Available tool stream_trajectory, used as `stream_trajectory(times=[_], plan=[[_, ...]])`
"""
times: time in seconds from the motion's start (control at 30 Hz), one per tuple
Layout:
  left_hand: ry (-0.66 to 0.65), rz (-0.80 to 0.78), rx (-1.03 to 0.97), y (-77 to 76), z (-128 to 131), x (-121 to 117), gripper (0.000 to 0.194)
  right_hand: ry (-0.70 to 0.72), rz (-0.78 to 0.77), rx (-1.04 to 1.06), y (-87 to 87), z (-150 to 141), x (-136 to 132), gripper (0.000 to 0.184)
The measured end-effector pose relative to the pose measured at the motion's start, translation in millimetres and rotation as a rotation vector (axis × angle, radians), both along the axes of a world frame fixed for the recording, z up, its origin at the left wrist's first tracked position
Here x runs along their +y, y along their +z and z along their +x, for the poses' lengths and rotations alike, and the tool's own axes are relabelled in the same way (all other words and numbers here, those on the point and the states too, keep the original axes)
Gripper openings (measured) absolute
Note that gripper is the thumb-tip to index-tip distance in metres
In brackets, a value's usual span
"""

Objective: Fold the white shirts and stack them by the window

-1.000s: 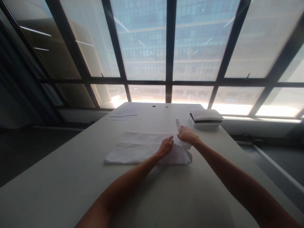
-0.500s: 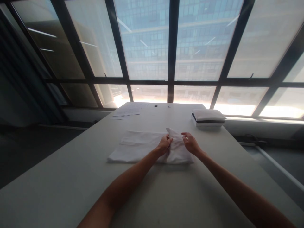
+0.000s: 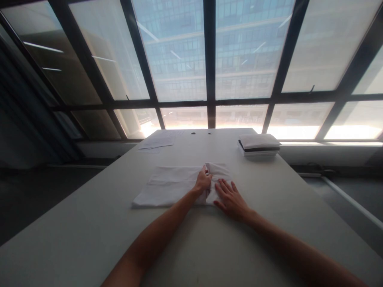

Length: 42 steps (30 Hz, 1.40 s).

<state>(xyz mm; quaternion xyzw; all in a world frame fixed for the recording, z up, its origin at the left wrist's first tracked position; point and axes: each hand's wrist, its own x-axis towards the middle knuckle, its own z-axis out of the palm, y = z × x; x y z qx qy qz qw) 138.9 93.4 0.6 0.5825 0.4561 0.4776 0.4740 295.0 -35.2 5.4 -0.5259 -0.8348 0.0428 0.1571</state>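
A white cloth garment (image 3: 170, 187), its exact kind unclear, lies in a long folded strip across the white table (image 3: 89, 223). Its right end is doubled back over itself. My left hand (image 3: 203, 180) pinches the edge of that doubled part, fingers closed on the fabric. Flat on the folded end rests my right hand (image 3: 231, 200), fingers spread and pressing the cloth. The layers beneath both hands are hidden.
Toward the back right of the table stands a stack of folded cloths (image 3: 259, 145), white with one dark layer. Sheets of paper (image 3: 158, 140) lie at the back left. Large windows (image 3: 179, 52) rise beyond the far edge.
My right hand has gone from holding its fingers up at the cloth's right edge to lying flat on the folded end, which is now flatter. The left hand keeps its pinch.
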Motion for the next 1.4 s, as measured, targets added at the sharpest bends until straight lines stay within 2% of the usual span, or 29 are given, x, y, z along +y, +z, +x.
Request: stream_trajectory(times=[0.1, 0.27, 0.37, 0.43, 0.5, 0.6, 0.67, 0.73, 0.87, 1.03, 1.17, 1.3, 1.4], plan=[[0.086, -0.033, 0.013, -3.3, -2.3, 4.2, 0.055, 0.05, 0.004, -0.026, -0.8, -5.2, -3.6, 0.082], [-0.104, -0.161, -0.156, -1.6, -6.5, 13.8, 0.058, 0.029, -0.042, -0.002, -3.7, -13.0, -3.2, 0.075], [-0.08, -0.18, -0.157, 3.6, -3.5, 21.7, 0.073, 0.051, -0.076, 0.023, -0.8, -12.7, -4.0, 0.08], [0.01, -0.098, -0.046, 5.1, 0.1, 26.3, 0.082, 0.076, -0.111, 0.08, 3.0, -10.5, -4.2, 0.074], [0.081, 0.034, 0.145, 4.3, 3.0, 28.9, 0.082, 0.045, -0.122, 0.19, 6.8, -6.8, -0.8, 0.061], [0.161, 0.256, 0.462, 0.8, 4.6, 27.8, 0.072, -0.139, -0.032, 0.294, 10.5, 1.2, 17.9, 0.054], [0.195, 0.391, 0.627, -2.0, 4.2, 24.9, 0.063, -0.231, 0.018, 0.24, 10.5, 6.5, 39.8, 0.053], [0.164, 0.475, 0.745, -5.4, 3.6, 21.8, 0.054, -0.242, -0.018, 0.139, 8.1, 10.1, 65.5, 0.055], [0.031, 0.465, 0.855, -13.8, 2.8, 18.4, 0.049, -0.276, -0.151, 0.01, -1.1, 12.8, 110.2, 0.055], [0.037, 0.433, 0.799, -17.1, 3.0, 16.5, 0.05, -0.4, -0.215, -0.011, -10.0, 23.2, 139.6, 0.06], [0.125, 0.356, 0.624, -11.8, 0.5, 16.7, 0.046, -0.492, -0.128, 0.132, -11.2, 39.6, 150.1, 0.056], [0.122, 0.299, 0.403, -7.6, -3.3, 20.6, 0.035, -0.532, -0.037, 0.287, -7.4, 53.6, 148.5, 0.054], [0.085, 0.289, 0.323, -8.3, -3.5, 25.0, 0.023, -0.459, -0.023, 0.339, -8.2, 57.3, 133.6, 0.054]])
